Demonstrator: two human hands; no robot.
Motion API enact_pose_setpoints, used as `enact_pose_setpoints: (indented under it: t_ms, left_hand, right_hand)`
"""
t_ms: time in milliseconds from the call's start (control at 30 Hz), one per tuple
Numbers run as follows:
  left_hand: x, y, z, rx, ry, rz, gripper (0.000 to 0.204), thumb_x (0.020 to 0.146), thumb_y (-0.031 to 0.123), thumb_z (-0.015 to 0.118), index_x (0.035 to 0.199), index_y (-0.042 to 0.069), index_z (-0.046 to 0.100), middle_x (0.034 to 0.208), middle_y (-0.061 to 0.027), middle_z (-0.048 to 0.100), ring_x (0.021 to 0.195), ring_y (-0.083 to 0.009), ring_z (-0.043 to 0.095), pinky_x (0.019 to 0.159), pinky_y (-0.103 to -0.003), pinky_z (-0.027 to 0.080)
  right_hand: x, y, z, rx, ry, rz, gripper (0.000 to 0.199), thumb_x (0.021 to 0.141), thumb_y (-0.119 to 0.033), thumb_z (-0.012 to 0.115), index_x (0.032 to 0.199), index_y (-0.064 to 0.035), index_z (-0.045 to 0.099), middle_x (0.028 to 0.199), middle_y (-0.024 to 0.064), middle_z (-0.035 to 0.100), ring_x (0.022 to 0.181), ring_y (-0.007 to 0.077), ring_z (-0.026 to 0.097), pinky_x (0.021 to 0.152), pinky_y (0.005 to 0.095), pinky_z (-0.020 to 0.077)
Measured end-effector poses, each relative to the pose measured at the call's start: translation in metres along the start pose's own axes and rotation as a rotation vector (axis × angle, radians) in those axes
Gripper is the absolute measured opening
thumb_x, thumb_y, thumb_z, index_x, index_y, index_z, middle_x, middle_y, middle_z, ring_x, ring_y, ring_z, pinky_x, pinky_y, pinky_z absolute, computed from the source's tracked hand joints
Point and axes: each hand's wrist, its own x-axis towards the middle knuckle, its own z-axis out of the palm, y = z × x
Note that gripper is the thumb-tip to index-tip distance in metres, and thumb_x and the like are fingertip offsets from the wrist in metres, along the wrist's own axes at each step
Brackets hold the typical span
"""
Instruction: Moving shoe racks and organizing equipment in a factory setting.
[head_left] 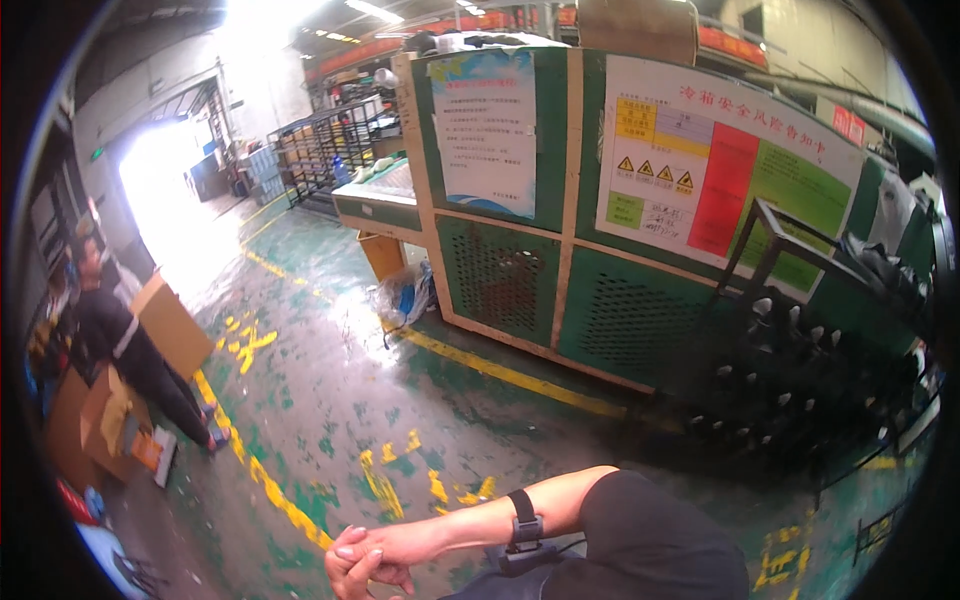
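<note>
Both hands are together at the lower edge of the view, low and over the floor. The right hand reaches in from the right, bare forearm roughly level, dark sleeve above the elbow. The left hand is partly cut off below. Fingers of both: bent, closed up, clasped with each other; cannot tell whether anything small lies between the palms. Nearest item: a black strapped device, fastened around the right forearm, between hand and elbow.

Surroundings: worn green floor paint; a yellow floor line runs up-left from near the hands. Ahead and right stands a green cabinet with tan framing, perforated lower panels and two posters. At right, a black metal rack holds dark items with pale ends, kind unclear. Far left, a co-worker in dark clothing stands beside a cardboard panel; open cartons lie near. Beyond, a bright doorway.
</note>
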Motion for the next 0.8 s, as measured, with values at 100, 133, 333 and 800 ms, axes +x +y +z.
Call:
enact_pose_setpoints:
  t_ms: [100, 133, 333, 800]
  left_hand:
    - [0.055, -0.083, -0.025, -0.035, -0.092, 0.109, 0.038, 0.085, 0.032, 0.059, 0.101, -0.002, 0.068, 0.092, -0.0211, 0.067, 0.086, -0.0317, 0.066, 0.094, -0.050, 0.045]
    - [0.106, -0.068, -0.029, -0.011, -0.315, 0.101, 0.038, 0.088, 0.030, 0.054, 0.091, -0.004, 0.070, 0.077, -0.0180, 0.068, 0.073, -0.0295, 0.067, 0.093, -0.051, 0.047]
    - [0.178, -0.176, -0.004, 0.031, -0.190, 0.098, 0.044, 0.090, 0.036, 0.051, 0.104, -0.003, 0.066, 0.094, -0.0213, 0.065, 0.080, -0.0311, 0.064, 0.092, -0.051, 0.047]
    - [0.349, -0.424, -0.064, -0.298, -0.323, 0.226, 0.058, 0.092, 0.050, 0.045, 0.095, -0.002, 0.071, 0.086, -0.0170, 0.069, 0.082, -0.0336, 0.068, 0.087, -0.051, 0.049]
  right_hand:
    - [0.027, -0.005, -0.060, 0.055, -0.052, -0.041, 0.046, 0.097, -0.057, 0.033, 0.080, -0.0158, 0.043, 0.057, -0.0055, 0.031, 0.047, 0.0057, 0.037, 0.046, 0.0292, 0.0511]
    - [0.038, -0.004, -0.076, 0.062, -0.051, -0.011, 0.046, 0.097, -0.057, 0.033, 0.079, -0.0158, 0.043, 0.058, -0.0053, 0.031, 0.048, 0.0058, 0.037, 0.047, 0.0301, 0.0517]
    - [0.085, -0.080, -0.190, 0.056, -0.052, -0.107, 0.043, 0.097, -0.055, 0.036, 0.078, -0.0167, 0.042, 0.061, -0.0055, 0.034, 0.050, 0.0053, 0.038, 0.047, 0.0306, 0.0513]
    - [0.238, -0.180, -0.360, -0.012, 0.291, -0.186, 0.050, 0.097, -0.059, 0.035, 0.081, -0.0127, 0.046, 0.064, -0.0035, 0.035, 0.053, 0.0080, 0.038, 0.052, 0.0298, 0.0536]
